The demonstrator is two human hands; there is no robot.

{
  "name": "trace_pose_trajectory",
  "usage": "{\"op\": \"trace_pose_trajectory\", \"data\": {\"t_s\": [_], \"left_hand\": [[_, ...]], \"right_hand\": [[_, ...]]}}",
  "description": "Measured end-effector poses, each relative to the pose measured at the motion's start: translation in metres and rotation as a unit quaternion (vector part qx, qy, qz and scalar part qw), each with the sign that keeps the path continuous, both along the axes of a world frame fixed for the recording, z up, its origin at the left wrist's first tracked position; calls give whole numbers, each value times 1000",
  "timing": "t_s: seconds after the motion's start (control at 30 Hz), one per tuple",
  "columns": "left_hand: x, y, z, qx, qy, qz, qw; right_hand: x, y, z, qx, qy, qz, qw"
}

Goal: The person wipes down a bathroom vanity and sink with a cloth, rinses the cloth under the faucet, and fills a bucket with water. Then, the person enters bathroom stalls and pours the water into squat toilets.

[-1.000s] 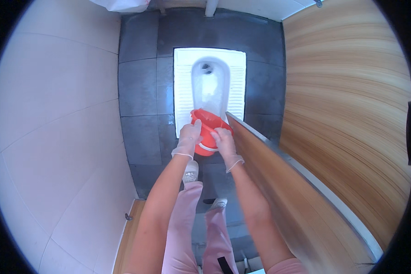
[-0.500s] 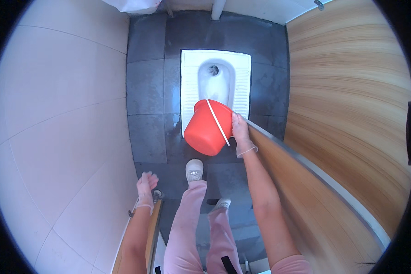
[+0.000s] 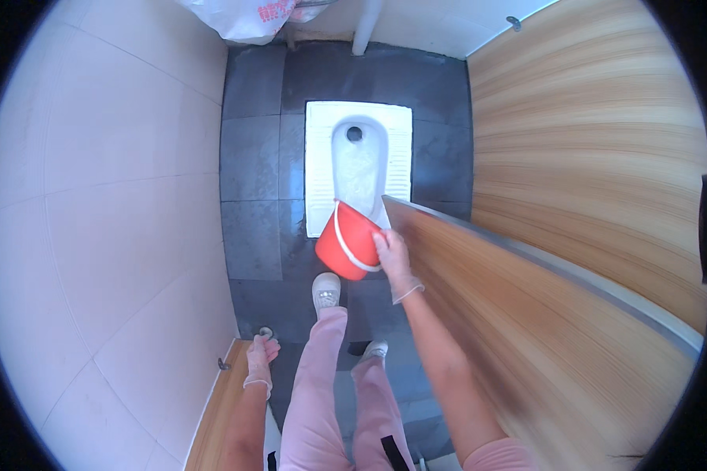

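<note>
My right hand [image 3: 392, 253], in a clear thin glove, grips the rim of a red bucket [image 3: 346, 243] with a white handle [image 3: 341, 235]. The bucket tilts at the near end of a white squat toilet [image 3: 319, 169] set in the floor. Pale wet patches show in the toilet's bowl, below its dark drain hole [image 3: 354, 134]. My left hand [image 3: 261, 359], gloved too, holds nothing; its fingers are loosely bent and a little apart beside the edge of a wooden panel at the lower left.
A wood-grain door [image 3: 479, 290] stands close along my right arm. Tiled wall [image 3: 118, 235] rises at left, a wood-grain partition [image 3: 589, 133] at right. A white plastic bag [image 3: 243, 20] and a white pipe [image 3: 366, 31] are at the back. The dark floor tiles [image 3: 251, 228] look damp.
The bucket has come nearer to me and tilts differently, its handle swung toward my side. My left hand has dropped lower. The door edge now reaches farther in toward the toilet.
</note>
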State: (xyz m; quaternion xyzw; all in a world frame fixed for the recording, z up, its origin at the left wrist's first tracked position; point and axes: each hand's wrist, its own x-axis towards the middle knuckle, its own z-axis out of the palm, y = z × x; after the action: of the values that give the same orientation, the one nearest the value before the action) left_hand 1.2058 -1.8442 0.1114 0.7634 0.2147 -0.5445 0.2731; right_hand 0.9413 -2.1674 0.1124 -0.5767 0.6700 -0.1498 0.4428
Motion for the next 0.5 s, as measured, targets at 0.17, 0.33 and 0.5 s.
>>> {"op": "trace_pose_trajectory", "data": {"t_s": [0.17,0.33,0.5], "left_hand": [[-22,-13,14,-48,7,-29,998],[-39,-12,33,-88,7,-54,995],[-62,29,33,-139,-1,-100,985]], "right_hand": [[-5,69,38,-119,28,72,990],[-25,143,97,-205,48,172,962],[-61,263,132,-302,71,176,934]]}}
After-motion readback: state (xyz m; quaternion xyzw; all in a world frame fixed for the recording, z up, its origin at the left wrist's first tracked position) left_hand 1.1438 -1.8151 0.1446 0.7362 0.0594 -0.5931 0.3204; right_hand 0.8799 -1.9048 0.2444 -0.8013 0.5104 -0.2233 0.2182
